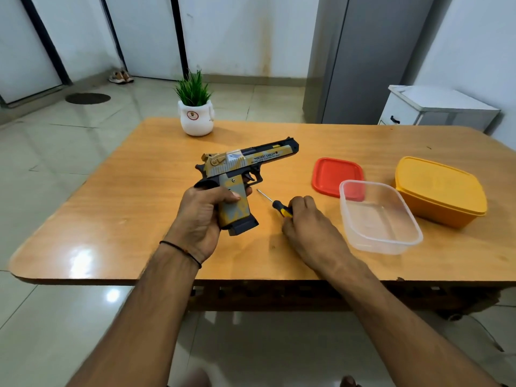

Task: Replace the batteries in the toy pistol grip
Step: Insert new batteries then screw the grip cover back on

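Head view.

- Toy pistol [240, 174]: held above the middle of the table [111, 208], barrel pointing right and away. The side panel of the grip faces the camera, with a small screw showing.
- Left hand [203, 216]: fingers curled round the grip from behind, thumb pressed flat across the panel; wrist straight.
- Right hand [304, 219]: palm down, just right of the pistol, fingers curled over the screwdriver [275, 203] handle. The shaft points toward the grip. Whether it has left the table cannot be told.
- Step, as judged: taking up the screwdriver to undo the panel screw. Advice: keep the thumb clear of the screw, seat the tip squarely before turning, and drop the screw in the nearby clear tub [413, 233].
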